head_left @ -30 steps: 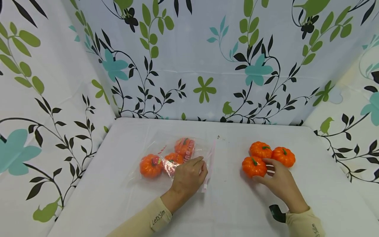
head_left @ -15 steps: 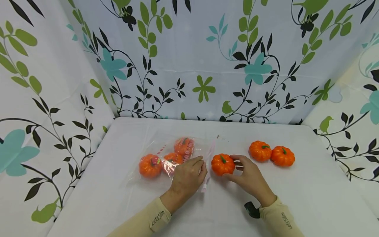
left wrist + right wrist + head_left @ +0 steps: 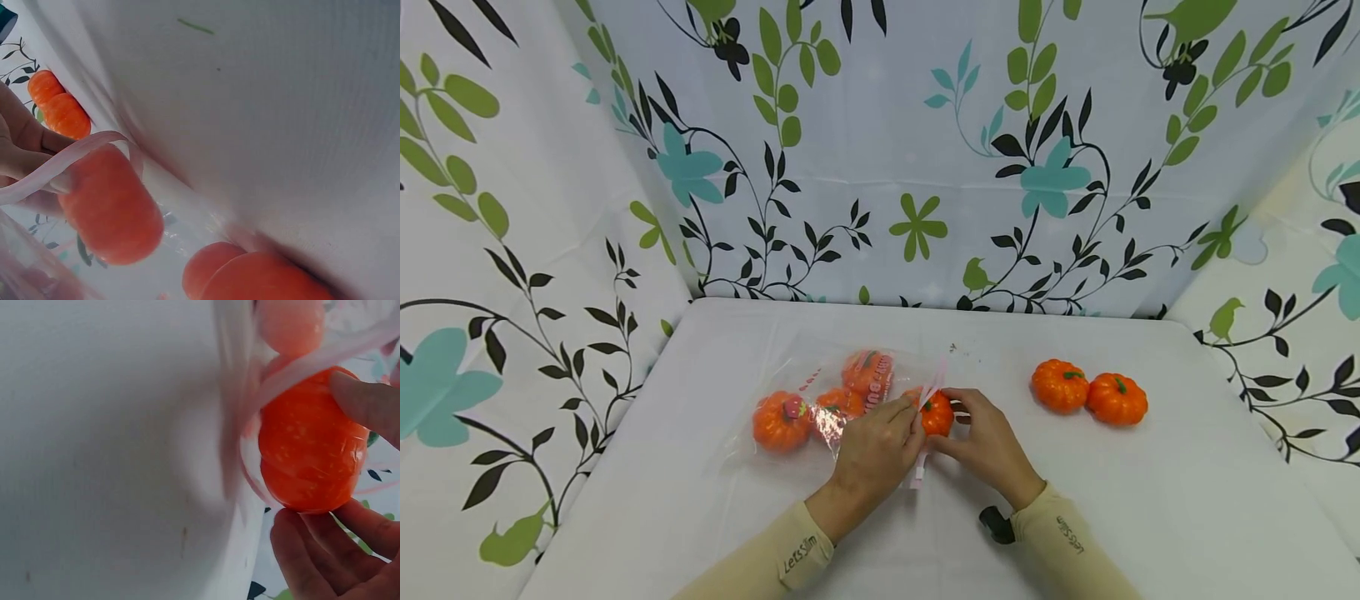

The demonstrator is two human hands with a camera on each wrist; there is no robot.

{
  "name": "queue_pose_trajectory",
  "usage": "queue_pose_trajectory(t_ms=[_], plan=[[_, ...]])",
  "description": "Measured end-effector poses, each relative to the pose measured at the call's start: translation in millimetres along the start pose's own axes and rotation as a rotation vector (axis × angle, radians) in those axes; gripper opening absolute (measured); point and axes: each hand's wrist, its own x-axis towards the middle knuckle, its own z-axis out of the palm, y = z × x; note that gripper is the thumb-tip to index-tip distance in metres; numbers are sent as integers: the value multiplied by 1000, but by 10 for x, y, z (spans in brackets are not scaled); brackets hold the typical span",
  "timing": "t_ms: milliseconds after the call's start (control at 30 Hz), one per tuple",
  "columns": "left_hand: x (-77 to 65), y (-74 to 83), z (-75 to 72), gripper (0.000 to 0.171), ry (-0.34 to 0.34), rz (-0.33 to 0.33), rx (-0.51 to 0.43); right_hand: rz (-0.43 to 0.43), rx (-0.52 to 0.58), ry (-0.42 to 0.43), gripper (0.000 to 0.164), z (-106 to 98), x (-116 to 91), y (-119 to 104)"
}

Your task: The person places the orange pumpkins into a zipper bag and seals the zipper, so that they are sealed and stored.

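A clear zip bag [image 3: 820, 367] with a pink-edged mouth lies on the left of the table, several small orange pumpkins [image 3: 781, 422] inside it. My left hand [image 3: 880, 450] pinches the bag's upper layer at the mouth, fingers curled. In my right hand [image 3: 992, 446], thumb and fingers grip another pumpkin [image 3: 937, 413] by its sides. This pumpkin is partway through the bag's mouth; in the right wrist view the pink rim [image 3: 325, 356] arches over the gripped pumpkin [image 3: 312, 444]. The left wrist view shows its front end [image 3: 115, 212] behind the clear film.
Two more pumpkins [image 3: 1060, 386] [image 3: 1117, 399] sit touching each other at the right of the white table [image 3: 1150, 500]. A patterned curtain [image 3: 865, 167] hangs behind the table and along both sides.
My right hand has picked up the nearest of the three pumpkins on the right and carried it left into the bag's mouth. The left hand has stayed on the bag.
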Motion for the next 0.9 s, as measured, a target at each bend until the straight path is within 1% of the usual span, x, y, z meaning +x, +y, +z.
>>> queue_pose_trajectory(t_ms=[167,333,500,600,733,900], plan=[[8,12,-16,9,0,2,9,-32,-36,51,70,106,93,-12],[11,17,-26,12,-12,-3,6,-17,-68,104,68,184,158,-35],[5,7,-27,16,-17,-11,6,-3,-124,167,67,264,224,-50],[2,2,-25,17,-22,-14,4,21,-143,195,67,299,260,-61],[-5,-4,-13,19,-32,-20,-7,62,-117,216,65,331,290,-69],[-7,-6,-3,20,-30,-16,-18,73,-35,240,62,369,313,-50]])
